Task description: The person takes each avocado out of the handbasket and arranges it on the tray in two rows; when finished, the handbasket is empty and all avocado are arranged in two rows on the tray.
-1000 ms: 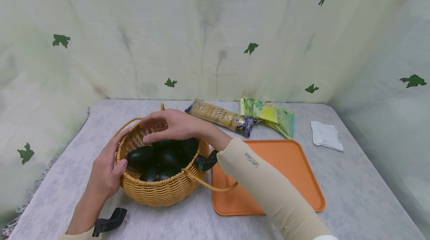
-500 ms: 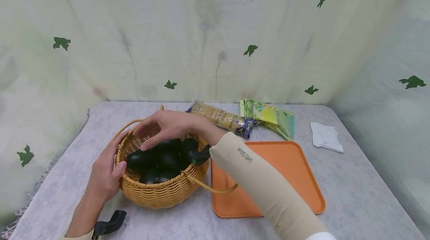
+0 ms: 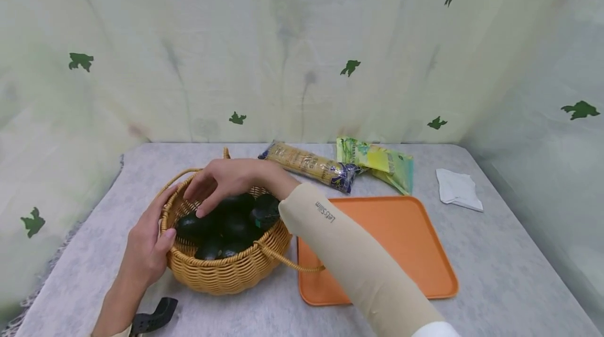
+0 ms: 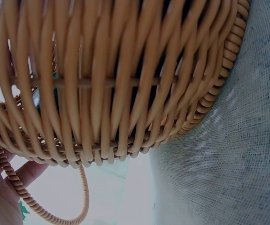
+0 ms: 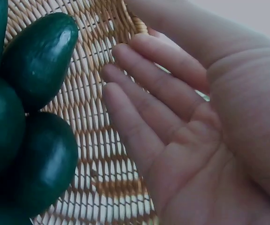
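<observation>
Fingers (image 3: 200,198) of the right hand (image 3: 226,180), still spread, have dipped toward the avocados (image 3: 226,219).

The right hand (image 3: 231,180) has dipped lower and further left over the basket (image 3: 222,269), its fingers (image 3: 204,206) now angled down and near the dark avocados (image 3: 226,219), palm open above them.

One wicker basket (image 3: 222,269) with two loop handles stands on the counter (image 3: 495,274). It holds dark green avocados (image 3: 231,216); about six show in the head view, though an exact count cannot be made. One orange tray (image 3: 406,242), two snack packets (image 3: 311,165) (image 3: 377,161), and one white folded cloth (image 3: 457,190) are present. Two hands (image 3: 146,250) (image 3: 226,180) appear.
</observation>
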`<state>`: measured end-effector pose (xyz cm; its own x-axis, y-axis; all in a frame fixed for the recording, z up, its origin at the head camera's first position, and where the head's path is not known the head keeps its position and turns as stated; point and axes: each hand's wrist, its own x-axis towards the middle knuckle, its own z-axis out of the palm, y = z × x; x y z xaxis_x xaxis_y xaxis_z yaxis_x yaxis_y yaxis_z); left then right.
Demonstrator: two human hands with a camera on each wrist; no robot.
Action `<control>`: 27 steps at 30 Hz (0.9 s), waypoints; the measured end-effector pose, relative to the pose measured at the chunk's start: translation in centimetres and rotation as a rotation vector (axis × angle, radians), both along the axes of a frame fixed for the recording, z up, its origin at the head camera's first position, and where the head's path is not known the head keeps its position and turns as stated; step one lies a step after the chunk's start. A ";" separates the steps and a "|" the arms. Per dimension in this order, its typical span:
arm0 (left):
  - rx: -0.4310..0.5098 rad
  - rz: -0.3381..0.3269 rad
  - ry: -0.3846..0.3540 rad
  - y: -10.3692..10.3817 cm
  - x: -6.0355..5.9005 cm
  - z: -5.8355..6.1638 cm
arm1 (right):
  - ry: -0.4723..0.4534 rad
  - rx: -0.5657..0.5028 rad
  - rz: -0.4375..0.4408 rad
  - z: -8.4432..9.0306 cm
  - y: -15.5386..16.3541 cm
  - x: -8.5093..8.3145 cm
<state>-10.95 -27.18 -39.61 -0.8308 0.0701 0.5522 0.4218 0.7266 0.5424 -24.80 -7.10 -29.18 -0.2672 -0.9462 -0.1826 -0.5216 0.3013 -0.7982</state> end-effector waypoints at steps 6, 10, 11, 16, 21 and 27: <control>0.000 0.000 -0.002 0.2 0.0 -0.2 | -0.009 0.018 -0.003 -1.6 -0.9 0.0; -0.009 -0.013 0.035 0.1 -0.2 -0.4 | -0.002 0.019 -0.011 -2.2 -1.3 0.0; -0.009 -0.015 0.043 0.0 -0.2 -0.4 | 0.001 0.014 -0.012 -2.4 -1.3 0.0; 0.005 -0.001 0.023 0.0 -0.1 -0.3 | 0.009 -0.016 -0.017 -2.9 -1.6 -0.1; 0.011 0.010 -0.012 0.2 0.1 -0.1 | 0.077 -0.009 -0.009 -3.3 -1.7 -0.3; -0.004 -0.005 0.016 0.1 0.0 -0.3 | 0.166 0.043 0.008 -3.6 -1.7 -0.3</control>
<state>-10.97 -27.12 -39.91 -0.8214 0.0763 0.5653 0.4342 0.7263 0.5328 -25.09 -8.79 -32.74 -0.2893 -0.9408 -0.1767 -0.6478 0.3283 -0.6874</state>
